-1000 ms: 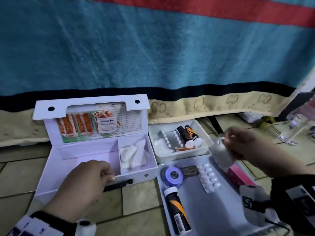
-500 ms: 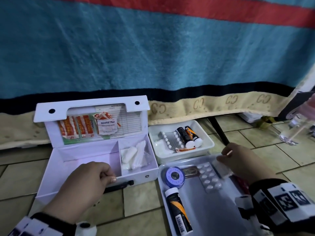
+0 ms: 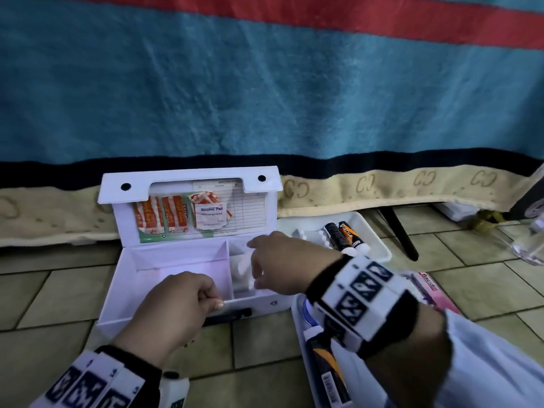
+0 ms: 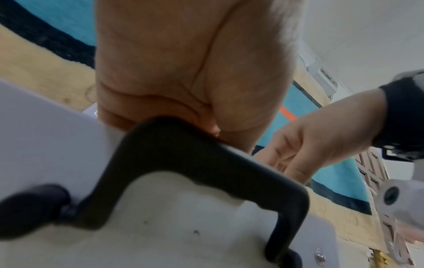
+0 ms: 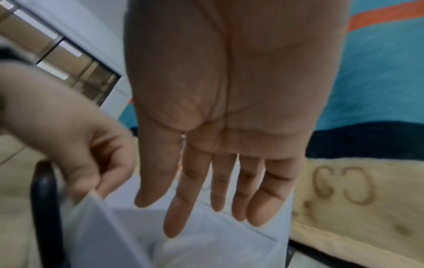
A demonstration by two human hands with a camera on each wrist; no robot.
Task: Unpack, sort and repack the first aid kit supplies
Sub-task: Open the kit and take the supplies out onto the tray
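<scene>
The white first aid box (image 3: pixel 164 260) stands open on the tiled floor, lid (image 3: pixel 188 184) upright. Orange plasters (image 3: pixel 160 216) and an alcohol pad (image 3: pixel 211 214) sit in the lid. White gauze rolls (image 3: pixel 240 269) lie in the right compartment; the left compartment looks bare. My left hand (image 3: pixel 188 301) grips the box's front wall above the black handle (image 4: pixel 206 163). My right hand (image 3: pixel 273 260) hovers over the right compartment. In the right wrist view its fingers (image 5: pixel 220 190) are straight and hold nothing.
A white tray (image 3: pixel 374 237) behind the right hand holds two dark tubes (image 3: pixel 343 235) and blister packs. A nearer tray (image 3: pixel 297 319) under my right forearm holds another tube (image 3: pixel 326 369) and a blue roll. A pink box (image 3: pixel 429 290) lies beside it. A blanket (image 3: pixel 265 98) hangs behind.
My right hand moved left from the near tray to over the box's right compartment. The small white packet it held is no longer in its fingers. The left hand kept its grip.
</scene>
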